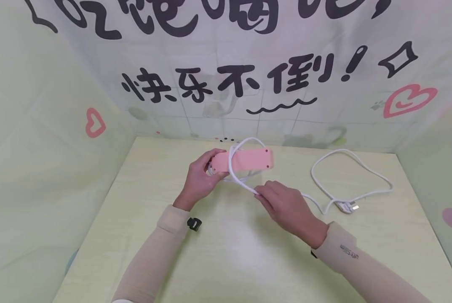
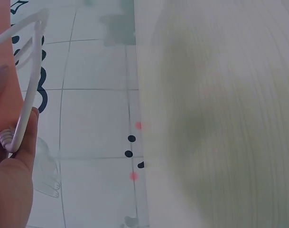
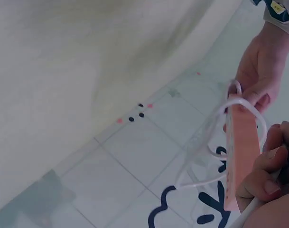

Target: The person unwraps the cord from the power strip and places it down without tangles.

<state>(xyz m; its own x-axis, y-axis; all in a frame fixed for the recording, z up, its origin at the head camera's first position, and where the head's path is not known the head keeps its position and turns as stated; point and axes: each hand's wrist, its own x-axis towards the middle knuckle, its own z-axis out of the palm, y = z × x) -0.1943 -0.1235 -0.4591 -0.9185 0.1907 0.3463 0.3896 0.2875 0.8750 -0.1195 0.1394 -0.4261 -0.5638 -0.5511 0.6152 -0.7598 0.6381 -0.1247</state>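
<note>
Power strip [image 1: 250,160]: pink, dark corner dots [image 1: 268,166]. Cord [image 1: 231,164] and plug [image 1: 346,206]: white. Table [image 1: 226,252]: pale yellow-green, fine wood-grain lines. Back wall [image 1: 165,122]: whitish, thin grey grid, black lettering [image 1: 235,69], 1 pink heart outline [image 1: 390,105]. Sleeves [image 1: 362,269]: beige, 1 with dark print [image 1: 349,251].

Place: seems a small draped booth [image 1: 40,139]
Backdrop [image 1: 165,122]: tile-patterned, with black Chinese lettering [image 1: 238,82], pink heart [image 1: 410,101]
Side sheets [image 1: 28,181]: pale green, creased
Surface [image 1: 229,261]: wood-grained, walled on three sides
</note>
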